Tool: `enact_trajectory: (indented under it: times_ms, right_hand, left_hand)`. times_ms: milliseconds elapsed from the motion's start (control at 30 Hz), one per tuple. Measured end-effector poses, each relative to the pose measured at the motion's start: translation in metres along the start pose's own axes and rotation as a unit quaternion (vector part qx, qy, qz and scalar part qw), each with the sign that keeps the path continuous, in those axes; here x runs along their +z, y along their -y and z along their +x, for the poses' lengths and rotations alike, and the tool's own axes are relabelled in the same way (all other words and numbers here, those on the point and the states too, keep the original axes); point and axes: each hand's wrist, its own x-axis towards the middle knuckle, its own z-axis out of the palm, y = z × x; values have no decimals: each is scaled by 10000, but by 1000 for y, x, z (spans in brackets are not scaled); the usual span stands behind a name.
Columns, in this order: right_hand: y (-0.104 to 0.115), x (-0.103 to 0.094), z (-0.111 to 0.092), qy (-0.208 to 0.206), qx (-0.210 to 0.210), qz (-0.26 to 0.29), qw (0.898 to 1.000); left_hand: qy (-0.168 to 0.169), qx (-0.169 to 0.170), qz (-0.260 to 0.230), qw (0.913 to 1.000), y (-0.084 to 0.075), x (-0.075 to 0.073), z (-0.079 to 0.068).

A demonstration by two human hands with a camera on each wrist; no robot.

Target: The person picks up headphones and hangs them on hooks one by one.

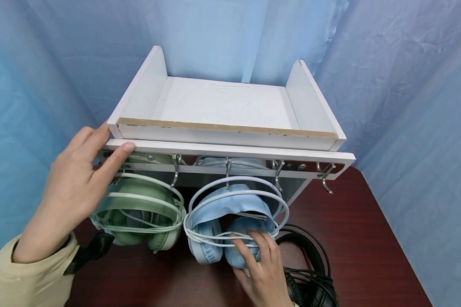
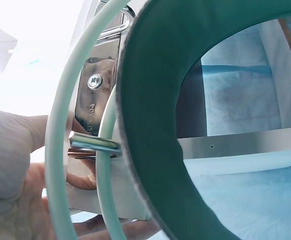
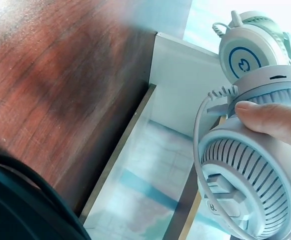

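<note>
Blue headset [image 1: 234, 204]: smooth plastic cups with slotted grilles; a leather-like padded band under slim, faintly shiny hoops. Green headset [image 1: 140, 190]: similar smooth hoops, soft-looking matt padding. Black headset [image 1: 322, 292]: dark cups and smooth cables. Rack [image 1: 223, 104]: smooth white-finished board, its brown front edge uncoated. Hooks [image 1: 175, 170]: polished metal, against a mirror-glossy metal plate [image 2: 103, 67]. From where I stand, the worktop [image 1: 365, 238] shows wood grain and soft sheen; the curtain [image 1: 415, 128], creased, satiny cloth; the sleeve [image 1: 30, 275], matt cloth.

Blue cloth [image 1: 418, 106] hanging in loose folds, falling right along the right edge of the red-brown tabletop [image 1: 369, 243], which gleams softly here
</note>
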Motion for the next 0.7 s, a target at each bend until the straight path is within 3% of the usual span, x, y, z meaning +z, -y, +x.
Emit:
enact_trajectory:
  times_ms: [333,700]
  right_hand:
    - [2,3,5,-19,148,141,9998]
    - [1,4,8,333,346,168,9987]
  left_hand:
    - [4,-4,20,10000,0,1,0]
    - [21,-53,-19,10000,0,0,0]
